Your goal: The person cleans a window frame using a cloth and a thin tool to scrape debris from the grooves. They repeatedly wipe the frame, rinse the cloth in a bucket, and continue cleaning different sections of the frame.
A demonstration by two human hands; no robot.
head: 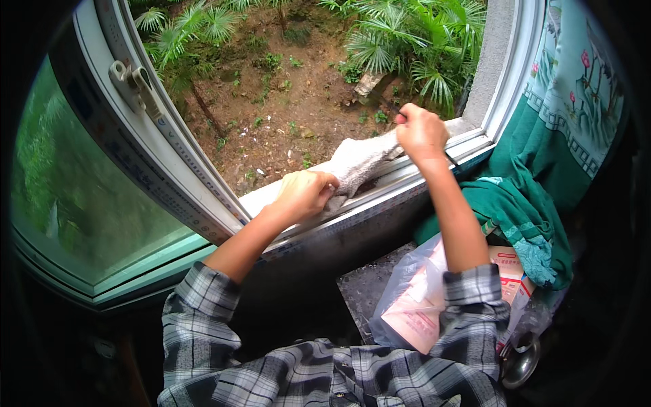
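Observation:
A whitish cloth (pixel 358 162) is stretched along the sill and lower track of an open sliding window. My left hand (pixel 305 193) pinches its near left end, with a greyish corner hanging over the track. Farther right, my right hand (pixel 422 133) is closed in a fist around a thin dark rod (pixel 390 104), whose ends show on both sides of the fist. The cloth's right end reaches this fist; whether the fingers grip it too is hidden. Under the cloth runs the white window track (pixel 402 170), with dark dirt visible in its groove.
At left stands the sliding sash (pixel 168 152) with its latch (pixel 135 89). A green patterned curtain (pixel 529 152) hangs at right, bunched below. Pink boxes in a clear plastic bag (pixel 412 305) rest on a dark speckled surface (pixel 363 290), near a metal ladle (pixel 521 364). Outside, earth slopes below.

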